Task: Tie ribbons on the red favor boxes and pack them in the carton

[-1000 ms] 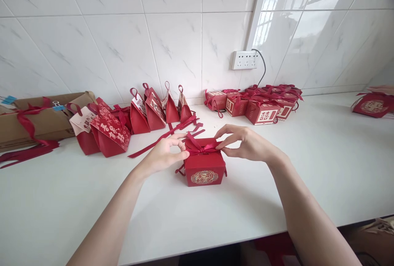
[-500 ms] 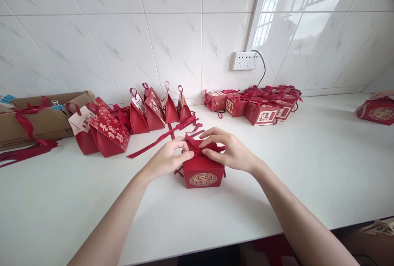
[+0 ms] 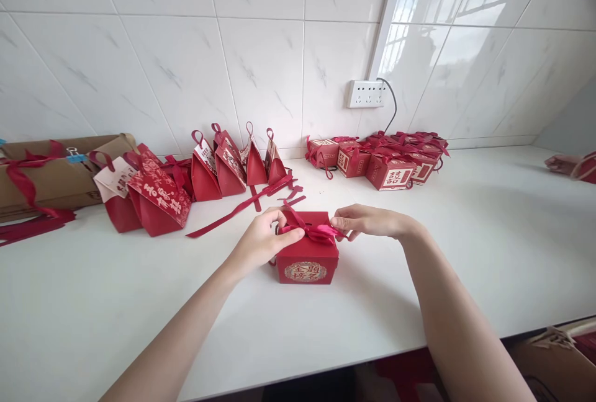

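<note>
Red box: in the head view, one red box stands upright on the worktop, about midway between the back edge and the near edge, its round printed emblem facing the near edge.
Bow: one ribbon bow lies across the box's top, knotted, its right side pulled out toward the box's right edge.
Left hand: the left hand is at the box's top left; its grip appears to pinch the bow's left part, thumb close to the knot — the far fingers are hidden.
Right hand: the right hand is at the top right, thumb and forefinger pressed together on the bow's right part.
Ribbon step: the bow seems to be in the course of being drawn out and evened; the next move would call for a balanced pull on both sides, with the knot kept centred.
Peaked bags: six with loop handles — four upright bags along the back edge, two larger bags nearer the left edge.
Finished-looking boxes: a cluster of boxes by the back edge, right of middle; at least four, overlapping too much for a sure count.
Carton: one brown carton by the left edge, ribbon hanging over it.
Loose ribbon: several loose strips behind the box, tangled past counting.
Right edge: one blurred red item.
</note>
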The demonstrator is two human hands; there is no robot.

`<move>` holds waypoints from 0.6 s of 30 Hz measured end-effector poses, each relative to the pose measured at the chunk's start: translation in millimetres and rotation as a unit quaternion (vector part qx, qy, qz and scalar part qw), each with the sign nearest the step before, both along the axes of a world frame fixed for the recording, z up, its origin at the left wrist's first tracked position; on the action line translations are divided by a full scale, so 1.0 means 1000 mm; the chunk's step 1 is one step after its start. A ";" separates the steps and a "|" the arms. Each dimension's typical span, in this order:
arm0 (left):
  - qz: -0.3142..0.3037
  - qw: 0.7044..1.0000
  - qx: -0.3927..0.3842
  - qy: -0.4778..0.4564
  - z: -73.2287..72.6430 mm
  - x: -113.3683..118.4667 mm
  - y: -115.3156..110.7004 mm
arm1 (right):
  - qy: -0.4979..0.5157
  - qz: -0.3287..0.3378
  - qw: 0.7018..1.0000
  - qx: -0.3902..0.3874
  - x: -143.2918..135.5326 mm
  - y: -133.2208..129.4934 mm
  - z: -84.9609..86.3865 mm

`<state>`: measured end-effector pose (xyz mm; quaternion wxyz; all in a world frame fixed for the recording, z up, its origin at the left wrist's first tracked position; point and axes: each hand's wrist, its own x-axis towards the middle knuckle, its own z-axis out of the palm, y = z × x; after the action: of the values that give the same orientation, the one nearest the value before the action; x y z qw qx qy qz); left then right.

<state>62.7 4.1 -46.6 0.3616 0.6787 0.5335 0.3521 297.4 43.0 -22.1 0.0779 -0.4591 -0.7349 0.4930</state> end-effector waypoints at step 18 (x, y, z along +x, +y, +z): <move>-0.039 0.988 -0.114 -0.093 0.007 0.014 -0.016 | 0.008 0.184 0.981 -0.052 0.009 -0.005 0.002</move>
<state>76.5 -12.1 -39.4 0.4976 0.6179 0.5076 0.3362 305.9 37.6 -20.0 -0.0324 -0.3152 -0.7797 0.5400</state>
